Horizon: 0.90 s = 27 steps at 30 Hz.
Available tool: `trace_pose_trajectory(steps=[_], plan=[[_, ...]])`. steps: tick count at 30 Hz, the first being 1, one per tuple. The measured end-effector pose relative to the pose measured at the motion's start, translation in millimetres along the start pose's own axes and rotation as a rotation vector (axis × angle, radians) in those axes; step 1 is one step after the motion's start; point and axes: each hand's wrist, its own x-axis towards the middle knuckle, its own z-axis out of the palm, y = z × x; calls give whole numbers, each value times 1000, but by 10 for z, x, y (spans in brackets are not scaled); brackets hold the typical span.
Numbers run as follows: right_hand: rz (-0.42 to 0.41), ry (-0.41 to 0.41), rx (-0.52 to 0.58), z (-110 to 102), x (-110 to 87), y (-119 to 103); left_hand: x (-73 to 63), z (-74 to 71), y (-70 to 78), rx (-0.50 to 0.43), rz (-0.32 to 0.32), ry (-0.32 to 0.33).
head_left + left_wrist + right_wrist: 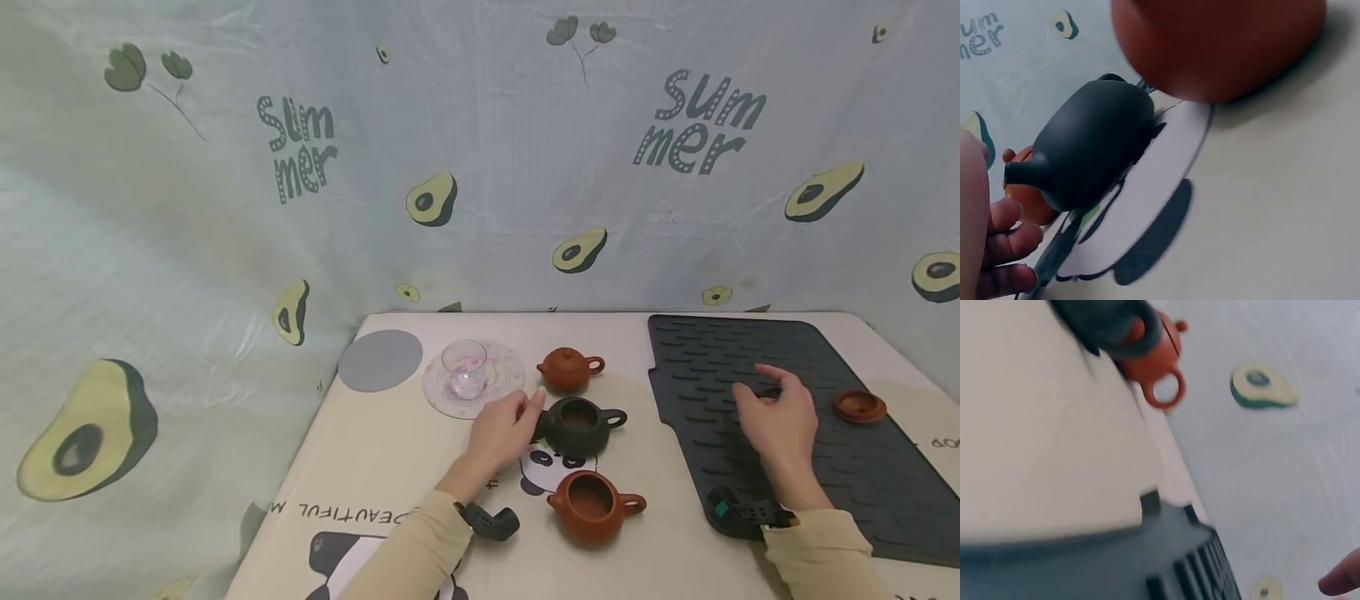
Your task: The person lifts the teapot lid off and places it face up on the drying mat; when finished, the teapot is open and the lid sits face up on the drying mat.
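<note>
A dark teapot (576, 427) stands lidless on the table, its spout (1022, 174) toward my left hand (504, 427). Loosely bent fingers (1013, 240) of that hand are close to the spout, with nothing held. Over the black ridged mat (708, 375), my right hand (783, 421) pinches a small dark lid (769, 392), mostly hidden by the hand. Only a fingertip (1342, 575) shows in the right wrist view. A lidless reddish-brown teapot (590, 510) stands in front of the dark one; a smaller lidded teapot (567, 370) stands behind it.
A reddish-brown lid (859, 406) lies on the mat, right of my right hand. At the back left, a clear glass cup (463, 362) stands on a round patterned mat (442, 396), beside a grey disc (380, 360). A patterned curtain (480, 150) borders the table.
</note>
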Motion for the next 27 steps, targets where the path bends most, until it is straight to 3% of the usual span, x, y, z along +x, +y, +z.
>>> trace_pose_trajectory(steps=[9, 19, 24, 27], plan=[[-215, -254, 13, 143, 102, -406, 247, -30, 39, 20, 79, -1], [-444, -506, -91, 466, 50, -943, 450, 119, -78, 36, 100, 195], [-567, -613, -130, 680, -4, -1129, 486, 207, -128, 92, 100, 223], [-594, -635, -146, 795, -22, -1196, 485, 263, -124, 106, 74, 221]])
